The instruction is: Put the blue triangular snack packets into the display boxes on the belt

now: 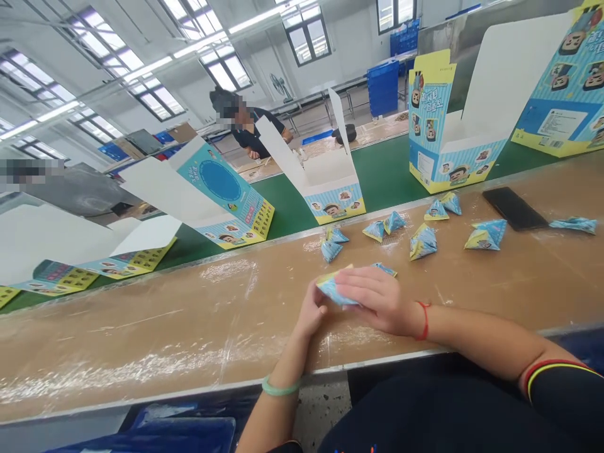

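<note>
Between my two hands, just above the brown tabletop, is a blue and yellow pyramid-shaped packet (331,289). My right hand (375,299), with a red string at its wrist, lies over the packet with its fingers wrapped round the near side. At the packet's left end, my left hand (311,309) grips it with the thumb toward me. Partly hidden behind my right hand is another packet (385,269). Just beyond my hands lie a pair of similar packets (332,250), with more packets (423,241) spread to the right.
Open printed boxes (336,200) stand along a green strip (384,173) behind the brown table (155,321). A black phone (514,207) lies at the right beside a flat packet (573,224). Across the strip, another person (250,129) leans at a table. Blue crates (184,434) sit below the near edge.
</note>
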Action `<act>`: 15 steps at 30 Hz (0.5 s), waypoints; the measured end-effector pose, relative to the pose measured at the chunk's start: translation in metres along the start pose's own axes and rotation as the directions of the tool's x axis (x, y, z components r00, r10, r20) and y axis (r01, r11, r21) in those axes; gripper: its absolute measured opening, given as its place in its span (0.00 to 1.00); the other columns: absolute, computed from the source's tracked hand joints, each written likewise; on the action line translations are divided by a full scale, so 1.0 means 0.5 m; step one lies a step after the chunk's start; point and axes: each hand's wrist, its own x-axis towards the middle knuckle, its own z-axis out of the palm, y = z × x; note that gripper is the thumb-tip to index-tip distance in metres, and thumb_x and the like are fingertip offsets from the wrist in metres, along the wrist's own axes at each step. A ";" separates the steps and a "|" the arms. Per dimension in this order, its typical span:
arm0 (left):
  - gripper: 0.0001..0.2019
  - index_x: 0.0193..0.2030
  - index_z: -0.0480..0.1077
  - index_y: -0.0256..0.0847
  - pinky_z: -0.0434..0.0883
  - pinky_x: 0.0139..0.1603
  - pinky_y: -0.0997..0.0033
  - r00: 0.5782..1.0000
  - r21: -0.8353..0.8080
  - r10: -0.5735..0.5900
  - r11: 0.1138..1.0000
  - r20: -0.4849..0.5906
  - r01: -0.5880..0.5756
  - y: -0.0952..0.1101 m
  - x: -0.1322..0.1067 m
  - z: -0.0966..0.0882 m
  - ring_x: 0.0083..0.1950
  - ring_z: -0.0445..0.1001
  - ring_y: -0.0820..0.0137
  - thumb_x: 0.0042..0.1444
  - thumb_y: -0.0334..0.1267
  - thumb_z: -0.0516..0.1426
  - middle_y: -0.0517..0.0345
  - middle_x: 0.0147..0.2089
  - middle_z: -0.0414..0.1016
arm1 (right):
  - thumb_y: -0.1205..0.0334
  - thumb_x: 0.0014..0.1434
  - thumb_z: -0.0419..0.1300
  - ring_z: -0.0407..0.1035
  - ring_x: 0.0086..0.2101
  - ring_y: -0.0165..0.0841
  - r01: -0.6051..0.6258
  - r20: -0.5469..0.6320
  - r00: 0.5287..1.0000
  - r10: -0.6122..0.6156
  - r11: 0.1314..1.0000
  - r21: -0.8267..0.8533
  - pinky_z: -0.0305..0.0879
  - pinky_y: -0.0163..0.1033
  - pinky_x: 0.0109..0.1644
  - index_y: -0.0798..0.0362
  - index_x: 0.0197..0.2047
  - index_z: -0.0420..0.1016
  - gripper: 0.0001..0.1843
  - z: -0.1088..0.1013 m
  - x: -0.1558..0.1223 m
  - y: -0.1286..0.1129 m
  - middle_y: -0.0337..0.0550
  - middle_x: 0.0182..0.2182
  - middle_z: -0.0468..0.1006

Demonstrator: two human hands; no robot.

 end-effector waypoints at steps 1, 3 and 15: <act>0.54 0.62 0.65 0.40 0.71 0.59 0.51 1.000 -0.020 0.003 1.000 -0.026 -0.003 -0.002 0.003 0.007 0.59 0.73 0.47 0.36 0.77 0.66 0.39 0.60 0.73 | 0.67 0.69 0.60 0.72 0.60 0.35 0.014 -0.012 1.000 -0.014 1.000 0.022 0.72 0.44 0.64 0.54 0.61 0.70 0.18 -0.014 0.006 -0.001 0.51 0.55 0.80; 0.53 0.62 0.66 0.40 0.71 0.58 0.52 0.998 -0.043 0.014 0.999 -0.059 -0.017 -0.002 0.005 0.022 0.57 0.74 0.49 0.37 0.78 0.64 0.42 0.56 0.74 | 0.66 0.69 0.59 0.74 0.58 0.34 0.021 0.018 1.000 -0.022 0.999 0.048 0.73 0.43 0.63 0.54 0.60 0.71 0.17 -0.029 0.007 -0.001 0.50 0.53 0.81; 0.42 0.60 0.70 0.41 0.71 0.58 0.53 0.988 0.366 0.061 0.924 0.139 -0.109 0.068 -0.026 0.091 0.57 0.73 0.53 0.46 0.69 0.67 0.42 0.58 0.74 | 0.62 0.54 0.72 0.72 0.57 0.55 -0.155 0.532 0.779 0.333 0.924 -0.351 0.51 0.77 0.68 0.54 0.57 0.77 0.27 -0.037 -0.092 0.071 0.57 0.55 0.80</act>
